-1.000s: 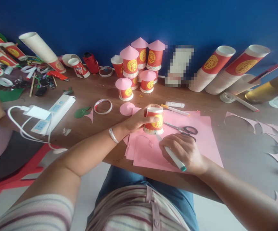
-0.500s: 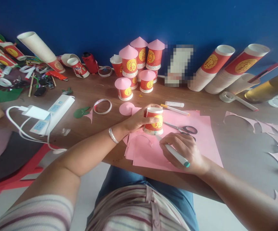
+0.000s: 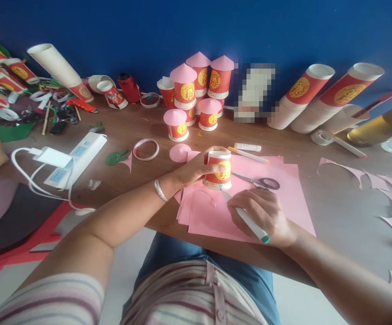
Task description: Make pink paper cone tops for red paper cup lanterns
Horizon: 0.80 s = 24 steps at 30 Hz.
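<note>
Counter (image 3: 128, 124), wood-grained, with a faint sheen; along its near edge, pink sheets (image 3: 292, 198), matt paper; cup (image 3: 224, 173), smooth printed paper; marker (image 3: 252, 224), smooth plastic; scissors (image 3: 244, 178), metal-bladed.

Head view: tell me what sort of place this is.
Likely a handicraft workspace, though whether in a home, classroom or workshop I cannot tell: scissors lie on pink paper, with cone-topped red cups behind.

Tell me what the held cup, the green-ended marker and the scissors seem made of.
Cup: probably paper, thin-walled, with printed-looking red and yellow decoration and a pale rim.
Marker: likely smooth plastic, judging by its even white barrel.
Scissors: grey blades, probably steel; the dark handle looks like plastic, though that's less certain.
</note>
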Each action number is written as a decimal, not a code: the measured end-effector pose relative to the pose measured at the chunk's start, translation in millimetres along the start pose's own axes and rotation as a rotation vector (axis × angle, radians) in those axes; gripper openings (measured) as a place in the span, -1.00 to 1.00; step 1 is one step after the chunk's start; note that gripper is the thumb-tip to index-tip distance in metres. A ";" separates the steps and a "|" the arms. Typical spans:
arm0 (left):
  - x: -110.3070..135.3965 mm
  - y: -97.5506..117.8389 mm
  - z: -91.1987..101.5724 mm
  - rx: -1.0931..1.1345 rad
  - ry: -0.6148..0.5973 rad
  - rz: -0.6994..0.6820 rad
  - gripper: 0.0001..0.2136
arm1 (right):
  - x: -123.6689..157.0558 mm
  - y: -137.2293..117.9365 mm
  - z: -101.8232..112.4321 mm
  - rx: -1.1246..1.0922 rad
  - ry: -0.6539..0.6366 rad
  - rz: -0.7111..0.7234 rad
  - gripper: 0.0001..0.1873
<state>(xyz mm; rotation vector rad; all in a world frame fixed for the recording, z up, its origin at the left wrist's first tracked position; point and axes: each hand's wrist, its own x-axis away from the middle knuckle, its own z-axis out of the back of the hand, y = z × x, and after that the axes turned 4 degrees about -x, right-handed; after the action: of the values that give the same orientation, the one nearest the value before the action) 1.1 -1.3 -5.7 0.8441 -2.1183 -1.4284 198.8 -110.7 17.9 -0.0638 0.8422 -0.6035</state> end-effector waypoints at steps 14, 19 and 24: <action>-1.0 -2.9 2.0 0.023 0.013 -0.001 -0.57 | -0.4 1.9 3.7 0.053 -0.025 -0.011 -0.79; -1.3 -2.3 1.5 0.040 0.010 0.005 -0.58 | -0.3 2.6 3.1 0.044 -0.029 0.015 -0.78; -1.4 -1.9 1.2 0.050 0.003 0.002 -0.58 | 0.0 2.8 3.3 0.053 -0.031 0.001 -0.78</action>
<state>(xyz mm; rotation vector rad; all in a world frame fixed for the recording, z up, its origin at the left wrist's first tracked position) 1.7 0.0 -7.9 0.8628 -2.1598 -1.3774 202.5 -109.0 19.3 -0.0241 0.7957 -0.6224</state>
